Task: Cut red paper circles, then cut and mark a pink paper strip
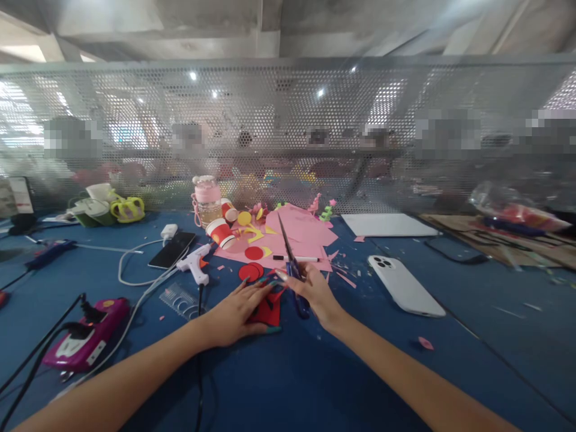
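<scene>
Left hand (236, 312) grip flat on red paper (269, 311); right hand (315, 294) grip holding scissors (290, 258) (thin blades, blue handles)

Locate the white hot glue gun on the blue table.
In the head view the white hot glue gun lies left of centre on the blue table, between the black phone and the left hand.

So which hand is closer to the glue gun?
Left. The left hand rests on red paper just right of the glue gun; the right hand, holding scissors, is farther right.
</scene>
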{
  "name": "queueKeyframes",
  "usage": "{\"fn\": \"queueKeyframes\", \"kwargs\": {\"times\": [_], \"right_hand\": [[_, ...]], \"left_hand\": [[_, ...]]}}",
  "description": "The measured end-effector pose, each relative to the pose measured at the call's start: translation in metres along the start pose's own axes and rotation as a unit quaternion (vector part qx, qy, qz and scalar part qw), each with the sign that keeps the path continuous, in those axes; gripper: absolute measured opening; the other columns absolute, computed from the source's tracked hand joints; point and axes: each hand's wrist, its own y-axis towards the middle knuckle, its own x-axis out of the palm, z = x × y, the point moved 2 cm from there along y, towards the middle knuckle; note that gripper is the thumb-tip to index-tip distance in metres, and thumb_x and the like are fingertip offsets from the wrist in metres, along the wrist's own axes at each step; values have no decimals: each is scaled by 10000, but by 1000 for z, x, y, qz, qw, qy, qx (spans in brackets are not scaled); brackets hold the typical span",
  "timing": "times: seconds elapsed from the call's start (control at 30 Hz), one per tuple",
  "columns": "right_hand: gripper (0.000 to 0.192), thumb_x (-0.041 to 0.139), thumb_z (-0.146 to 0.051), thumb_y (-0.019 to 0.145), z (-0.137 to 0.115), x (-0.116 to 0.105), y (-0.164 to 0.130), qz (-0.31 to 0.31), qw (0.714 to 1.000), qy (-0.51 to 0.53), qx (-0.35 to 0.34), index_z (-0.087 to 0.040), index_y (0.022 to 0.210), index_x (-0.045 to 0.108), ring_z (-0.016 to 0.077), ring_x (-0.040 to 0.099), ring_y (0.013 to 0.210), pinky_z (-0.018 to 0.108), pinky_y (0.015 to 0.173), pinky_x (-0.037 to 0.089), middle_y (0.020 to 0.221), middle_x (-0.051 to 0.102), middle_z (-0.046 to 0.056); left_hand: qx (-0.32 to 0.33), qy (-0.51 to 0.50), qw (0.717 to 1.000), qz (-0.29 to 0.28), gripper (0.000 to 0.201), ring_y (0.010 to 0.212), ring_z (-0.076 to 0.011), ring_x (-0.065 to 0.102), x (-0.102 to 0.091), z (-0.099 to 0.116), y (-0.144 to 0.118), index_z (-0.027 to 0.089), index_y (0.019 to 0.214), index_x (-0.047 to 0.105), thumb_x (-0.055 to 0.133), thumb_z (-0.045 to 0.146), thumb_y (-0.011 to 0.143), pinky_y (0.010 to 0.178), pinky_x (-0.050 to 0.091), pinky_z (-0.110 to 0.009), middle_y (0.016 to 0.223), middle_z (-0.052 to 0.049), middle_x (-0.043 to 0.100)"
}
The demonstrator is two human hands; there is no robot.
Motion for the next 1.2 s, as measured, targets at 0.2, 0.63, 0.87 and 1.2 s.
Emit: {"fn": "queueKeyframes", "kwargs": {"times": [0.2,0.63,0.87,1.2], "right_hand": [[470,715,-549,534,3,-24,15,167,965,-180,-91,-224,738,445,164,513,584,333,578,459,658,496,-31],[407,628,-510,517,29,-47,42,182,916,-351,-72,-259,711,374,283,587,740,400,650,475,748,553,52],[380,603,-491,545,30,-46,41,168,909,-378,-56,-261,721,358,279,590,775,382,670,466,771,564,54],[361,586,-502,589,33,-44,37,162,898,-403,-70,-249,760,395,290,614,804,383,685,464,782,591,60]], "left_hand": [[8,-44,998,50,662,1292,-293,390,-1,0,2,140,1388,370,648,316,814,1057,345,-486,1372,-196,469],[91,15,990,107,241,890,-177,582,-4,-2,2,195,1081,641,535,148,870,806,512,-301,991,-70,557],[81,56,980,170,260,836,-171,596,-2,2,0,168,1082,626,431,166,911,748,529,-299,986,-89,569],[-36,-33,995,83,863,1275,-367,364,5,14,7,204,1399,369,689,568,685,1046,279,-598,1375,-184,420]]}}
